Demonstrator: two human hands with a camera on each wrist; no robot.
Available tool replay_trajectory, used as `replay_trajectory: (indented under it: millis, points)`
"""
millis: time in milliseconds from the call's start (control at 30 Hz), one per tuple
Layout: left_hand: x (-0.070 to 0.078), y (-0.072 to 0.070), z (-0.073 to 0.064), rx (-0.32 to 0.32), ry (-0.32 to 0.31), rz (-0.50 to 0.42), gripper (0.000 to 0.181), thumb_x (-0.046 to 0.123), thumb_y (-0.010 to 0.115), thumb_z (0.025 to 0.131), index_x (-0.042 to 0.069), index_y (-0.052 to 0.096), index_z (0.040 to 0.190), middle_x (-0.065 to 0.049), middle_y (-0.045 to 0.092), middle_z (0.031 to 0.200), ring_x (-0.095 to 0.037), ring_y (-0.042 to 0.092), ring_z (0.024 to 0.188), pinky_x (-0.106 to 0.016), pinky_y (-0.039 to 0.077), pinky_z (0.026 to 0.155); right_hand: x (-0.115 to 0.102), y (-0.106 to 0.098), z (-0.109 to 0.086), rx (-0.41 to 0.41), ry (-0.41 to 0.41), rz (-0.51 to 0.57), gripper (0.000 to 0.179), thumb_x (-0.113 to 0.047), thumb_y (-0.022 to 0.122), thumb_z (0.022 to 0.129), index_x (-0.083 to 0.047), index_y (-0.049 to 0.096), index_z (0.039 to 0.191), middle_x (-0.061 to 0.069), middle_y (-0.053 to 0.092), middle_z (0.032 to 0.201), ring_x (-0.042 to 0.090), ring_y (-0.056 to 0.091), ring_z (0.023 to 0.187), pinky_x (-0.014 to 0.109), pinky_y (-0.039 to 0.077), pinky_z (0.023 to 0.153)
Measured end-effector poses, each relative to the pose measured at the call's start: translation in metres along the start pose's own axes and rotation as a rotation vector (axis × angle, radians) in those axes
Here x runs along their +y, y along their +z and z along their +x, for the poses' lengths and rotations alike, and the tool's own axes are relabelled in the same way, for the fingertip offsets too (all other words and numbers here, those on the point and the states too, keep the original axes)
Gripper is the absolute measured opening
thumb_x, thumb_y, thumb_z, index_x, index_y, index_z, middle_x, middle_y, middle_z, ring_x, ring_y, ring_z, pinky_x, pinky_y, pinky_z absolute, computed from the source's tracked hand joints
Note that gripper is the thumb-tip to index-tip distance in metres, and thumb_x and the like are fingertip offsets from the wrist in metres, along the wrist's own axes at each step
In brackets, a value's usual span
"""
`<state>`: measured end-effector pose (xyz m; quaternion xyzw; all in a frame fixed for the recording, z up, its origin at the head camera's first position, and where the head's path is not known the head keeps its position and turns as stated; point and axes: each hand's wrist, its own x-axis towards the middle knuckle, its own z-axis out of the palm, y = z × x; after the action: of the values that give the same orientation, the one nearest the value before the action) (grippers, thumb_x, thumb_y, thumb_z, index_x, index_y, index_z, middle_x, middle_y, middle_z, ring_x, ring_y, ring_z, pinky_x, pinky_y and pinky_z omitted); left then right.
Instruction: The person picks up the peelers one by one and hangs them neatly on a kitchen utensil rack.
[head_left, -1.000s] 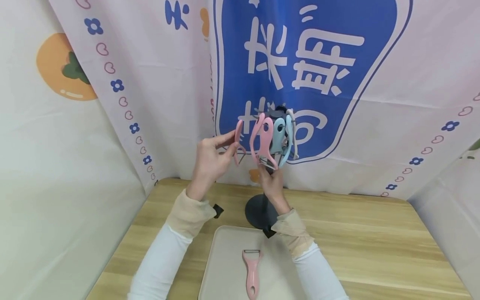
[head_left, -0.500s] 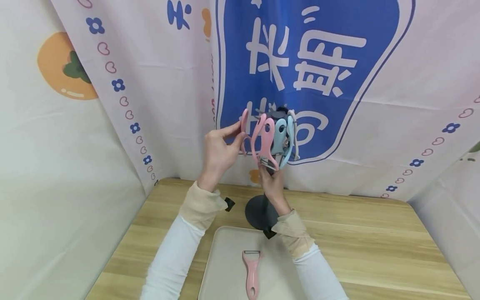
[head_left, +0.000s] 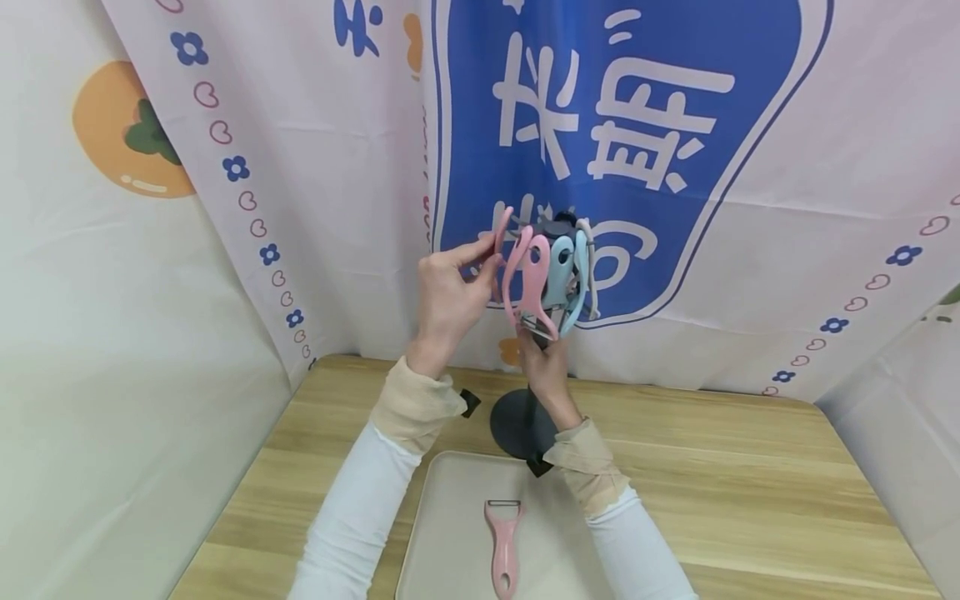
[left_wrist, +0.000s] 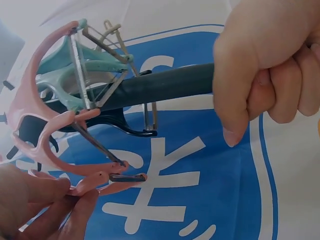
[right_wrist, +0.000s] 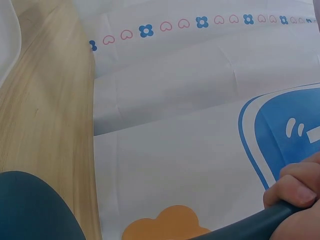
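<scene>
My left hand (head_left: pixel 452 287) pinches a pink peeler (left_wrist: pixel 92 184) between thumb and fingers, its handle end up at the left side of a dark rack top (head_left: pixel 557 227). My right hand (head_left: pixel 546 373) grips the dark post (left_wrist: pixel 170 85) of this stand, just below the hanging tools. Two more pink peelers hang at the front, one with its handle (head_left: pixel 534 267) facing me. Beside them hang light blue peelers (head_left: pixel 558 271) and a cream one (head_left: pixel 592 283). A black peeler (left_wrist: pixel 120 122) shows behind the post in the left wrist view.
The stand's round dark base (head_left: pixel 517 423) rests on the wooden table (head_left: pixel 735 483). In front of it lies a beige tray (head_left: pixel 442 533) with one pink peeler (head_left: pixel 505 546) on it. A printed cloth (head_left: pixel 360 208) hangs close behind the stand.
My left hand has moved right and slightly up, bringing the pink peeler from beside the stand to the rack's left side. The right hand keeps its grip on the post.
</scene>
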<state>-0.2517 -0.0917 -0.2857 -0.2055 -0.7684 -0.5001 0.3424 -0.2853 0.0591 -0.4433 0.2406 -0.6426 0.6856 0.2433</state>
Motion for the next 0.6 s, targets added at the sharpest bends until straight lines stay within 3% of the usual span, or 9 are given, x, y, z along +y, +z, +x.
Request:
replay_trajectory:
  millis: [333,500,600]
  points:
    - [-0.0011,0.0025,-0.0018,0.039,0.054,-0.058,0.024,0.005,0.078,0.097,0.005,0.079,0.121,-0.014,0.079,0.115,-0.026,0.08,0.099,-0.027,0.062,0.068,0.0001,0.0017,0.0,0.002,-0.033,-0.025,0.025,0.002,0.052,0.107,0.004,0.056,0.131,0.006,0.046,0.056,0.009,0.042,0.043,0.023,0.036,0.046]
    - [-0.0015,0.0027,-0.0024,0.033,0.051,-0.078,0.023,0.007,0.079,0.097,0.005,0.08,0.12,-0.013,0.08,0.115,-0.025,0.081,0.099,-0.027,0.063,0.069,-0.0009,0.0018,0.0004,0.0,-0.014,-0.019,0.009,0.0,0.052,0.107,0.005,0.058,0.109,-0.001,0.047,0.059,0.007,0.043,0.044,0.023,0.036,0.047]
    - [-0.0012,0.0037,-0.0028,0.016,0.047,-0.092,0.023,0.007,0.078,0.098,0.005,0.079,0.121,-0.013,0.08,0.116,-0.025,0.081,0.1,-0.028,0.063,0.071,-0.0015,0.0009,0.0002,0.004,0.002,-0.018,0.008,0.001,0.052,0.107,0.005,0.058,0.102,-0.003,0.047,0.059,0.007,0.042,0.045,0.022,0.035,0.046]
